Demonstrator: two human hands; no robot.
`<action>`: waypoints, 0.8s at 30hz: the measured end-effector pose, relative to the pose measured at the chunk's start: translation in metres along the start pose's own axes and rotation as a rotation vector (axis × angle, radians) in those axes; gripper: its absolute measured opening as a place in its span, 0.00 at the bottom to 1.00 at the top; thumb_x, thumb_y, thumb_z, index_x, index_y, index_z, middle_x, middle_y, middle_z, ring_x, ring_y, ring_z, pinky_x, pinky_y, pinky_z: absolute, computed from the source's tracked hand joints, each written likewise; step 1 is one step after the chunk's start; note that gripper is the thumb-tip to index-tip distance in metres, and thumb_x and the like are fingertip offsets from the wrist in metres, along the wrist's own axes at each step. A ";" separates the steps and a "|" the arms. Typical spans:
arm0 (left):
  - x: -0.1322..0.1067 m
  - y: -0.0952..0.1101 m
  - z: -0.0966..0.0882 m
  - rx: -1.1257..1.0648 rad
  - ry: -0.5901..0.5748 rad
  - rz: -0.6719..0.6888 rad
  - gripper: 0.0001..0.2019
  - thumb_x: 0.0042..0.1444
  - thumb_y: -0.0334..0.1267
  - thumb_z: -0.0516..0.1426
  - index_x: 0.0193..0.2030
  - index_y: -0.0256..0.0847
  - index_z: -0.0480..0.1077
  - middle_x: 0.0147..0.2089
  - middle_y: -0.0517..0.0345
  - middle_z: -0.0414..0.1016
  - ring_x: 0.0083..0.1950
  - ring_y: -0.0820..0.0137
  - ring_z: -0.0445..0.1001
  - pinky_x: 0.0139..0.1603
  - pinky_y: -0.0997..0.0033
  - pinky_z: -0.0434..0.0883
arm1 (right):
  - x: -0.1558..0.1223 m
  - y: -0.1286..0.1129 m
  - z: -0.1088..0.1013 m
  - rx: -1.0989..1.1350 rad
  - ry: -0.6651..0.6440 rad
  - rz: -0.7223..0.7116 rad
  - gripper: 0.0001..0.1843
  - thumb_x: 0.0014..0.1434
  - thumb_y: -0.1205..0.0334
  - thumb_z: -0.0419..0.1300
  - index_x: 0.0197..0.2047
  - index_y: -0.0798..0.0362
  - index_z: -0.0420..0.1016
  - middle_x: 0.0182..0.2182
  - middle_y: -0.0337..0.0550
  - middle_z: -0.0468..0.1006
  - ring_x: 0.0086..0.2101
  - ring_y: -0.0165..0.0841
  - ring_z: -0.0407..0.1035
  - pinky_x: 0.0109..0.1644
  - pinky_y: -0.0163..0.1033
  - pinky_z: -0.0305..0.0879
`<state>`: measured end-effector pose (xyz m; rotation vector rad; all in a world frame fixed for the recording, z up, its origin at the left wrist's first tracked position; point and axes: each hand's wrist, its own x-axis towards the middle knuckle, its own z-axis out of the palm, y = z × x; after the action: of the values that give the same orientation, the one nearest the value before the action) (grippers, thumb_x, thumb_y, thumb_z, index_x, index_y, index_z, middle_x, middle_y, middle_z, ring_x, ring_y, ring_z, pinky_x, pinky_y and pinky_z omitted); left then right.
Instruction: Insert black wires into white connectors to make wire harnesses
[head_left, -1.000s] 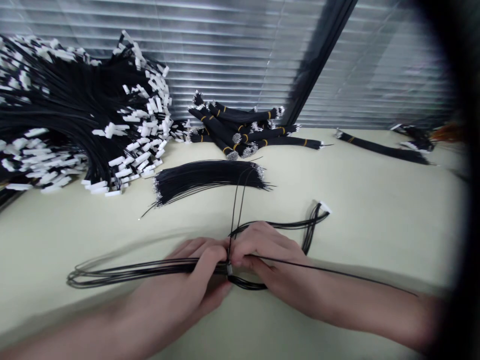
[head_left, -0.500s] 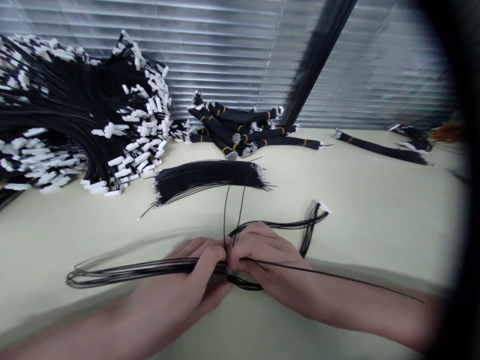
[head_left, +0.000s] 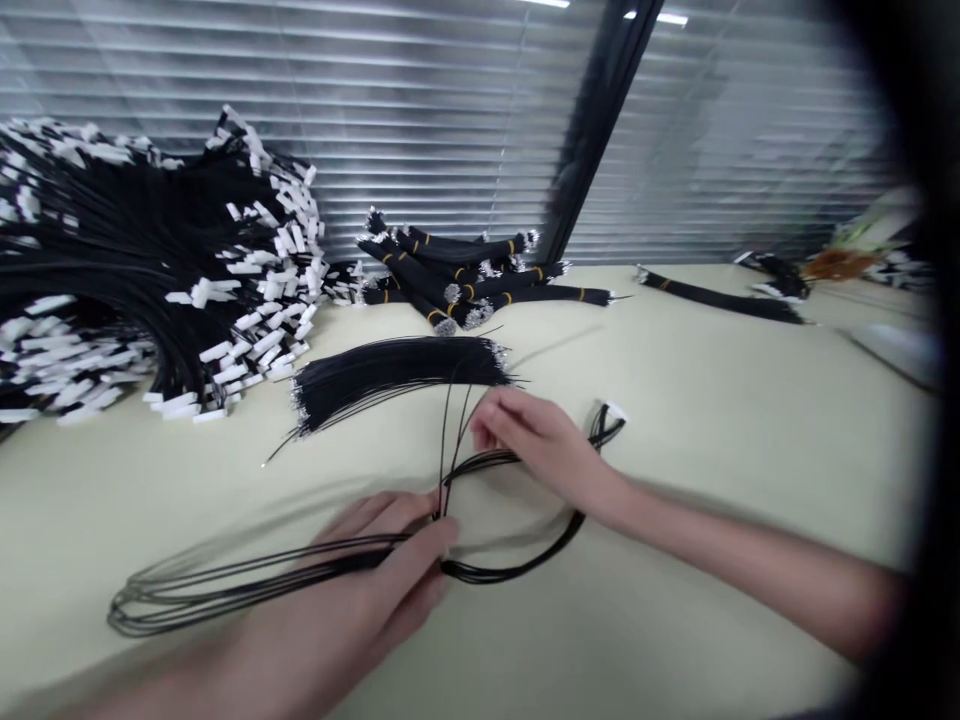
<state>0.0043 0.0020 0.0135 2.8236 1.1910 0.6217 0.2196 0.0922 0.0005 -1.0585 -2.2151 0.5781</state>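
The left hand has its grip clasped round the middle of some looped black wires. Their long axis runs from a rounded end just below nine o'clock to a white plug at two o'clock, over the counter. From this grip two thin loose wires rise towards twelve o'clock. The right hand, at one o'clock, is nearer their upper part, curled fingers just beside it; whether its grip pinches one, I cannot tell.
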 end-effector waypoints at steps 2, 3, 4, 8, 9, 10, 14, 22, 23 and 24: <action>0.002 0.001 -0.001 0.041 -0.025 -0.014 0.17 0.60 0.36 0.45 0.49 0.45 0.70 0.49 0.54 0.74 0.50 0.65 0.73 0.48 0.64 0.75 | 0.008 0.018 -0.011 -0.313 0.032 -0.076 0.14 0.69 0.65 0.42 0.39 0.54 0.68 0.35 0.41 0.75 0.37 0.29 0.69 0.41 0.34 0.65; 0.003 0.002 -0.002 0.048 -0.034 -0.031 0.17 0.60 0.36 0.46 0.52 0.43 0.68 0.49 0.53 0.74 0.50 0.64 0.73 0.48 0.63 0.76 | 0.012 0.027 -0.015 -0.403 0.051 -0.093 0.12 0.67 0.65 0.45 0.42 0.55 0.69 0.39 0.44 0.75 0.42 0.33 0.68 0.45 0.38 0.63; 0.004 0.003 -0.003 0.043 -0.044 -0.044 0.16 0.60 0.35 0.47 0.53 0.43 0.67 0.50 0.53 0.74 0.50 0.64 0.74 0.48 0.63 0.76 | 0.015 0.035 -0.019 -0.475 0.068 -0.103 0.10 0.66 0.65 0.48 0.44 0.56 0.70 0.43 0.48 0.74 0.46 0.38 0.65 0.49 0.43 0.60; 0.006 0.005 -0.009 -0.002 -0.089 -0.069 0.15 0.60 0.32 0.49 0.53 0.45 0.66 0.52 0.53 0.74 0.51 0.64 0.74 0.49 0.64 0.76 | 0.021 0.058 -0.024 -0.669 0.082 -0.115 0.09 0.62 0.67 0.53 0.43 0.59 0.72 0.43 0.55 0.74 0.47 0.47 0.61 0.47 0.49 0.54; 0.006 0.005 -0.010 -0.016 -0.094 -0.077 0.15 0.60 0.32 0.49 0.53 0.45 0.65 0.53 0.53 0.73 0.51 0.64 0.74 0.49 0.64 0.76 | 0.022 0.060 -0.024 -0.706 0.080 -0.118 0.08 0.62 0.67 0.53 0.42 0.59 0.73 0.40 0.54 0.75 0.45 0.46 0.61 0.45 0.48 0.55; 0.006 0.006 -0.011 -0.030 -0.101 -0.084 0.16 0.60 0.32 0.49 0.54 0.45 0.65 0.53 0.53 0.73 0.51 0.64 0.74 0.49 0.63 0.76 | 0.022 0.061 -0.024 -0.738 0.077 -0.121 0.08 0.62 0.67 0.53 0.40 0.58 0.73 0.37 0.53 0.75 0.43 0.45 0.62 0.44 0.47 0.55; 0.006 0.006 -0.013 -0.081 -0.084 -0.087 0.17 0.59 0.31 0.50 0.54 0.47 0.63 0.52 0.53 0.73 0.51 0.62 0.74 0.49 0.60 0.76 | 0.023 0.056 -0.028 -0.830 0.065 -0.144 0.09 0.63 0.67 0.52 0.35 0.56 0.73 0.32 0.48 0.74 0.38 0.41 0.60 0.41 0.43 0.54; 0.002 0.003 -0.004 -0.048 -0.071 -0.078 0.18 0.60 0.34 0.50 0.57 0.42 0.60 0.53 0.50 0.72 0.51 0.62 0.73 0.49 0.58 0.75 | 0.015 0.038 -0.034 -0.900 0.026 -0.169 0.18 0.52 0.82 0.50 0.39 0.57 0.74 0.37 0.53 0.73 0.41 0.45 0.58 0.39 0.45 0.53; 0.003 0.003 -0.005 -0.053 -0.078 -0.079 0.17 0.60 0.34 0.50 0.57 0.43 0.60 0.53 0.50 0.72 0.52 0.62 0.73 0.49 0.58 0.75 | 0.014 0.037 -0.033 -0.894 0.017 -0.170 0.17 0.52 0.82 0.50 0.38 0.58 0.74 0.37 0.54 0.73 0.42 0.45 0.58 0.40 0.45 0.53; 0.003 0.004 -0.005 -0.057 -0.090 -0.085 0.17 0.60 0.34 0.51 0.56 0.43 0.61 0.53 0.51 0.73 0.51 0.62 0.73 0.49 0.59 0.75 | 0.013 0.036 -0.032 -0.883 0.006 -0.169 0.17 0.52 0.82 0.49 0.37 0.58 0.74 0.37 0.55 0.73 0.42 0.46 0.58 0.40 0.46 0.53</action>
<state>0.0070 0.0007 0.0201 2.7068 1.2490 0.5100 0.2540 0.1275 0.0063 -1.2312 -2.5609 -0.5437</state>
